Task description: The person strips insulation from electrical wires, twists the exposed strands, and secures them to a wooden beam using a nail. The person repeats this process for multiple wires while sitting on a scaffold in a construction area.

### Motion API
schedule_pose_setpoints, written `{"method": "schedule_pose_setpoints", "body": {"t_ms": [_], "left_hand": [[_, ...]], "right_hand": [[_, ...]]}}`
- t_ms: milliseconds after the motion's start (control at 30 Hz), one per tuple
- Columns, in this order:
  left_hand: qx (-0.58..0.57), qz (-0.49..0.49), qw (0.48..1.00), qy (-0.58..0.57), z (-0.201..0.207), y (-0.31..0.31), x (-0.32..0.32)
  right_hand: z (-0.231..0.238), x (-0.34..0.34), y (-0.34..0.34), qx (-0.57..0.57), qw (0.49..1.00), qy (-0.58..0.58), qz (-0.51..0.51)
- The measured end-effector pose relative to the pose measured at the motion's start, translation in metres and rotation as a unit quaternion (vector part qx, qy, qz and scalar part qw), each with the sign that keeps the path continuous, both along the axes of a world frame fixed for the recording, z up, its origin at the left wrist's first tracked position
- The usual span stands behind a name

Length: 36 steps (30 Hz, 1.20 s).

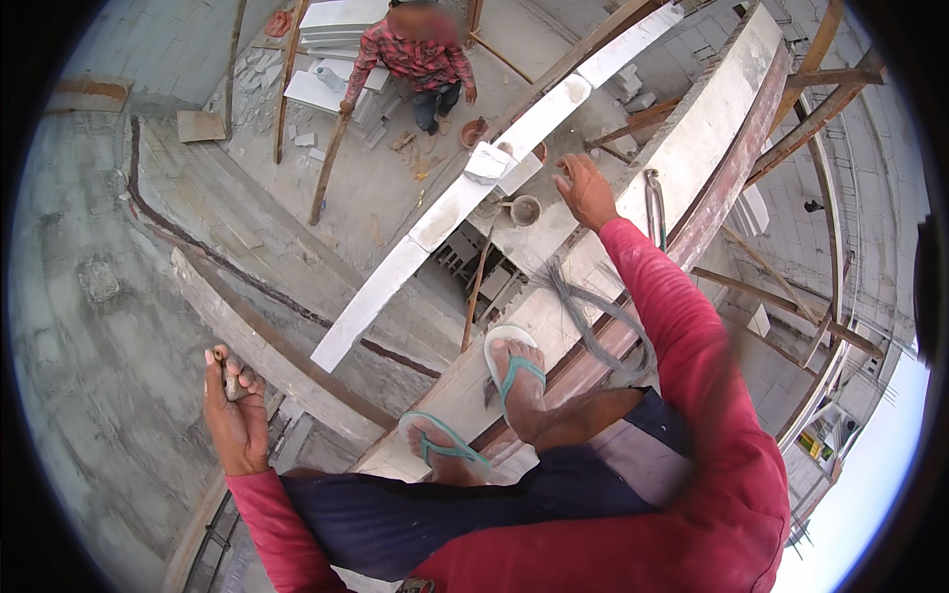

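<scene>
Pincers [652,186] lie at two o'clock on the pale beam [707,109], beside the right hand [589,195], its fingers loosely spread; at eight o'clock, the left hand [240,425] pinches a small object [234,385]; a dragging red sleeve [657,282] could knock the pincers down

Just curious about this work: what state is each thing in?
Left hand: fingers curled around small greyish object
Right hand: fingers parted, seemingly empty
Long metal pincers: lying flat
Grey wire bundle: looped, ends loose
Turquoise-strapped flip-flops: worn
Rough white block: resting on long white strip
</scene>
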<state>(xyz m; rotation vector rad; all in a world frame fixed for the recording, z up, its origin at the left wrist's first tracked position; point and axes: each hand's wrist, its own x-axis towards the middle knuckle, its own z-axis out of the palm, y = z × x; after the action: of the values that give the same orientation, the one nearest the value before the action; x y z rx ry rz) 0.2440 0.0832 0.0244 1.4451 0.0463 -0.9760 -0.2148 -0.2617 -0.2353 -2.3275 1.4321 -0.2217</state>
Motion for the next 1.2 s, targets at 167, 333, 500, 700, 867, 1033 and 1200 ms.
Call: {"method": "schedule_pose_setpoints", "body": {"t_ms": [167,333,500,700,867,1033,1200], "left_hand": [[0.013,0.016,1.0,-0.007,0.002,0.011,-0.018],[0.017,0.051,0.998,0.027,-0.007,0.029,-0.043],[0.045,0.073,0.994,0.07,-0.025,0.031,-0.068],[0.061,0.033,0.995,0.072,-0.052,0.018,-0.094],[0.139,-0.094,0.986,0.002,-0.111,-0.009,-0.12],[0.119,-0.124,0.984,0.055,-0.163,-0.04,-0.149],[0.018,-0.089,0.983,0.162,-0.176,-0.044,-0.152]], "right_hand": [[-0.05,0.104,-0.016,0.033,0.979,0.18,0.087],[-0.079,0.149,-0.011,0.024,0.954,0.293,0.063],[-0.091,0.153,0.01,-0.027,0.969,0.24,0.055],[-0.073,0.166,0.073,-0.01,0.992,0.098,0.074],[-0.038,0.179,0.114,0.209,0.963,-0.167,0.036],[0.009,0.18,0.145,0.25,0.938,-0.22,0.101],[0.033,0.175,0.164,0.137,0.931,-0.285,0.179]]}}
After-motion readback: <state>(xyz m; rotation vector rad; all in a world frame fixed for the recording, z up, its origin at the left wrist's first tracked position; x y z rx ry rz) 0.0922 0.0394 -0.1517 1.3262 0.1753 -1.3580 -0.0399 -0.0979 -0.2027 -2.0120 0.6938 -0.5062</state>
